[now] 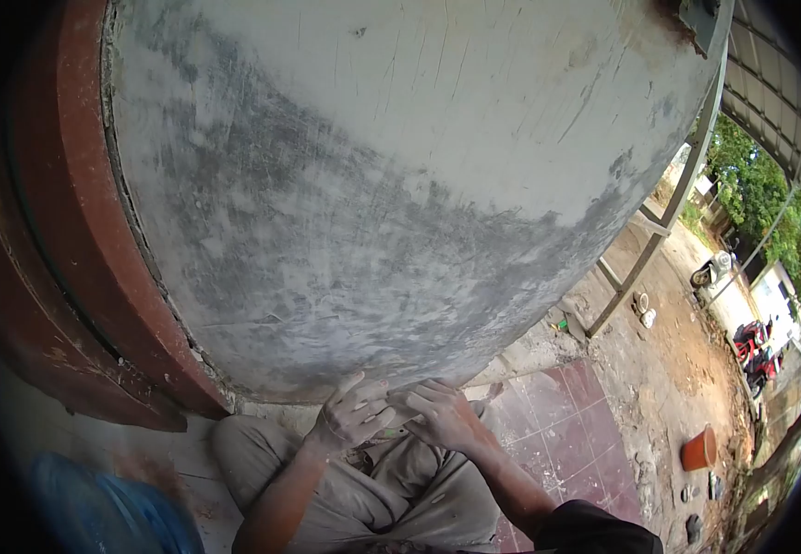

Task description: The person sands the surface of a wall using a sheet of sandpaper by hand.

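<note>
So the patchy white-and-grey scuffed wall is on the far side, right past both dusty hands, with square maroon floor tiles off to the right. Left hand has its fingers loosely fanned, right hand is curled inward; honestly can't tell if either grip is pinching anything. Imo the hands want to stay close together over the dusty grey trousers, wrists loose, knuckles off that rough surface.

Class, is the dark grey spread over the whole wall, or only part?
Only part: dark grey smears mark the wall above the left hand and right hand, while its upper right is mostly pale.
</note>
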Action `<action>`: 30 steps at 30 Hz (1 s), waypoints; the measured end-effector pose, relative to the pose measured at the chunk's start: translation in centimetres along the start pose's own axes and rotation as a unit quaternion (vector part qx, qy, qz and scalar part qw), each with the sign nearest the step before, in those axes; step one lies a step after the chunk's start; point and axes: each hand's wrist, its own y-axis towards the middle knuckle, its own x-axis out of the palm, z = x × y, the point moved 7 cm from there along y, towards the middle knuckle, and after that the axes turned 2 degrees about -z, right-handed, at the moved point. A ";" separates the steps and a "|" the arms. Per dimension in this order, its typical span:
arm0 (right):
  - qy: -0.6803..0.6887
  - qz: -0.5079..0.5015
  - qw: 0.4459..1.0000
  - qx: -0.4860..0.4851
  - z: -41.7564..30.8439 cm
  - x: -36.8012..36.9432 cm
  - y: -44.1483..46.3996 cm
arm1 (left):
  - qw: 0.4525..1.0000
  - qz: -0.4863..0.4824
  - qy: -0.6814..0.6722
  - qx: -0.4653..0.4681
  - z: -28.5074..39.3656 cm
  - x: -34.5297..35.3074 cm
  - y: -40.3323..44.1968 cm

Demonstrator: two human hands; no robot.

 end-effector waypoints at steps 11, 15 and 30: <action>-0.101 0.610 0.783 0.066 4.8 -22.9 2.0 | 0.982 0.075 0.044 -0.170 -3.2 -1.1 -0.4; -0.136 0.592 0.794 0.038 3.9 -26.0 8.2 | 0.980 0.065 0.061 -0.175 -2.5 -0.9 -0.1; -0.321 0.423 0.843 0.089 2.2 -26.4 12.3 | 0.987 -0.044 -0.131 -0.077 0.6 6.0 1.1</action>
